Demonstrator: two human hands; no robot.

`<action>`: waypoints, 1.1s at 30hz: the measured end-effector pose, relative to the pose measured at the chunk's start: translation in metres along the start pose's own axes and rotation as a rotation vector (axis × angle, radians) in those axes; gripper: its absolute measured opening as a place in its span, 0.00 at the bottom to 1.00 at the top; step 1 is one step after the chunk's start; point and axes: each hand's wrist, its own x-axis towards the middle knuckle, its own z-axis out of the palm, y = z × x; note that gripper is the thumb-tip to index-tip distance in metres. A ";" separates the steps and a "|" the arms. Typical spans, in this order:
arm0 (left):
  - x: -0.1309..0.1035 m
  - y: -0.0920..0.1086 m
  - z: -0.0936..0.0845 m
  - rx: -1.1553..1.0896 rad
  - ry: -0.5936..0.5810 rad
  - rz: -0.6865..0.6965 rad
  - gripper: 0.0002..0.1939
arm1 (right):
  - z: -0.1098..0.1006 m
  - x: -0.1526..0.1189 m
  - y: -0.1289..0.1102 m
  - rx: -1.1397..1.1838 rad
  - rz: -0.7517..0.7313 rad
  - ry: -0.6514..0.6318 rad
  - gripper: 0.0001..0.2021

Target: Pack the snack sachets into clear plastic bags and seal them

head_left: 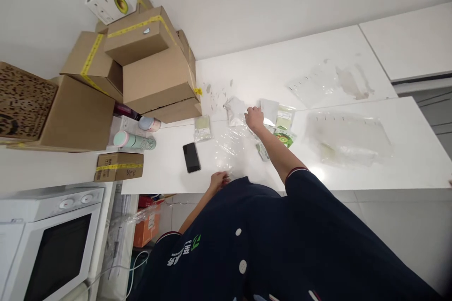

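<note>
Clear film [228,146] is spread on the bench [165,164] between the left hand [219,180], set at the near edge, and the right hand [254,118], placed farther in. Both hands' fingers are curled; whether film is gripped cannot be told. A white pouch [235,109] is seen just left of the right fingers. Something pale green is seen through a clear bag [356,131].
</note>
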 end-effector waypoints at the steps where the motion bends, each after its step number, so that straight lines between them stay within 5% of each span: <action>1: 0.000 -0.003 -0.002 0.056 -0.019 -0.002 0.07 | 0.005 0.009 -0.010 0.032 0.053 -0.042 0.17; 6: -0.001 -0.019 -0.022 0.349 -0.028 0.087 0.13 | 0.035 0.039 -0.035 0.147 0.487 -0.187 0.30; 9: -0.005 -0.022 -0.031 0.322 -0.029 0.087 0.14 | 0.046 0.046 -0.032 0.182 0.505 -0.241 0.26; 13: -0.010 -0.007 -0.033 0.265 -0.023 0.031 0.16 | 0.046 0.052 -0.021 0.320 0.352 -0.200 0.09; 18: -0.008 0.015 -0.018 0.157 -0.091 -0.063 0.12 | 0.001 0.048 -0.002 0.453 -0.039 0.334 0.14; 21: -0.002 0.017 0.000 0.038 -0.161 -0.119 0.10 | -0.035 0.023 0.011 0.538 -0.232 0.443 0.17; 24: 0.003 0.009 0.017 0.028 -0.246 -0.142 0.14 | -0.042 -0.022 0.018 0.562 -0.336 0.172 0.16; 28: 0.002 -0.010 0.016 0.262 -0.272 0.011 0.20 | 0.001 -0.088 0.012 0.433 -0.353 -0.358 0.12; 30: -0.003 -0.019 0.006 0.406 -0.225 0.154 0.19 | 0.029 -0.110 0.003 0.360 -0.356 -0.460 0.11; 33: -0.012 -0.027 -0.017 0.510 -0.149 0.281 0.16 | 0.062 -0.126 -0.010 0.285 -0.347 -0.446 0.12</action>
